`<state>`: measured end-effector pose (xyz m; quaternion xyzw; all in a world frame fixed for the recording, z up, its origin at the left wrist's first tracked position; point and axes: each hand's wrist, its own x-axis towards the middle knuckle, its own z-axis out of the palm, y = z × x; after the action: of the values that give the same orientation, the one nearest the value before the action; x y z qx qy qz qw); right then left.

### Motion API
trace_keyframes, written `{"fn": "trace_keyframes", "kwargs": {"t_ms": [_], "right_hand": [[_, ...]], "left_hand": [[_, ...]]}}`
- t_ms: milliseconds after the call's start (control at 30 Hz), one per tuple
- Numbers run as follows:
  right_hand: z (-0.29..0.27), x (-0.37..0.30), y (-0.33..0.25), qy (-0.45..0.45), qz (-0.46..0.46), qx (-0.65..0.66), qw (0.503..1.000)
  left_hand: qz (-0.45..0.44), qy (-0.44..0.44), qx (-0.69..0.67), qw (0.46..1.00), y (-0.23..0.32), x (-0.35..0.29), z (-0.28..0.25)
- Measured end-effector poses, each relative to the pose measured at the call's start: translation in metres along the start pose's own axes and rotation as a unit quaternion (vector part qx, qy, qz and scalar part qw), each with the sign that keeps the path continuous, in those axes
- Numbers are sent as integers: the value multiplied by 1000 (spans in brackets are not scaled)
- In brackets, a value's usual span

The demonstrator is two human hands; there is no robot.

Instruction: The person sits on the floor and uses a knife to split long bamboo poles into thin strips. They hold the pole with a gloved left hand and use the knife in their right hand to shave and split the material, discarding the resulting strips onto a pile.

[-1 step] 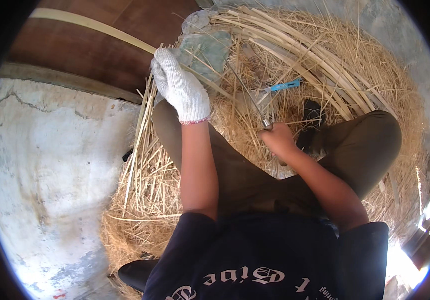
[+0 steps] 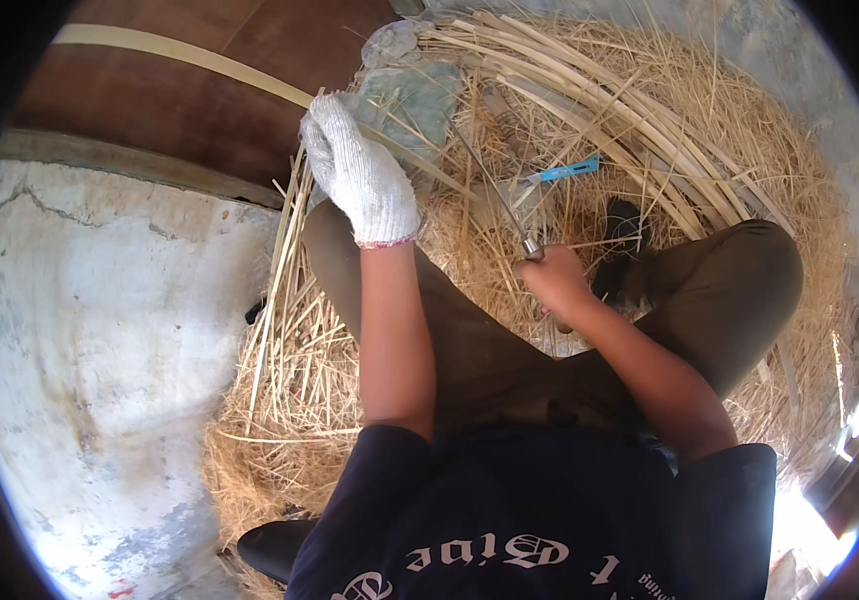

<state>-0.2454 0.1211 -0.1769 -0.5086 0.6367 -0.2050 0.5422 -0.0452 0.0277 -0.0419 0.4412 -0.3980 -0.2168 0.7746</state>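
Shavings [image 2: 790, 180] all round; left grip [image 2: 362, 175] holds pale curving strip [image 2: 190, 51], right grip [image 2: 556, 279] thin-bladed tool [image 2: 532, 247].

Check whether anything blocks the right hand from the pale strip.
Nothing separate shows: only the thin-bladed tool in the right hand extends toward the pale strip in the gloved left hand. The blue tool lies right of that line.

Large white letters [image 2: 536, 549] in an ornate, old-style script stand on the front of the dark shirt [image 2: 540, 480], upside down in this view and spread in a curve from the shirt's left edge toward its right. Close to the right sleeve [image 2: 735, 500] is a row of much smaller pale letters [image 2: 656, 586], partly cut off below.
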Motion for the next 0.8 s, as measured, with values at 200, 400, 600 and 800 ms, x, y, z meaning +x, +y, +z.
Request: {"fn": "trace_keyframes", "kwargs": {"t_ms": [200, 400, 600, 800], "right_hand": [[-6, -13, -18, -53, 64, 115, 990], [-11, -24, -29, -67, 57, 141, 986], [-16, -52, -40, -125, 17, 226, 966], [-19, -57, -41, -179, 65, 241, 951]], "left_hand": [[-16, -75, -55, 996, 8, -6, 11], [-7, -56, -55, 997, 3, -10, 15], [-4, -64, 19, 998, -12, -6, 15], [-36, -85, 114, 989, 14, -3, 8]]}}
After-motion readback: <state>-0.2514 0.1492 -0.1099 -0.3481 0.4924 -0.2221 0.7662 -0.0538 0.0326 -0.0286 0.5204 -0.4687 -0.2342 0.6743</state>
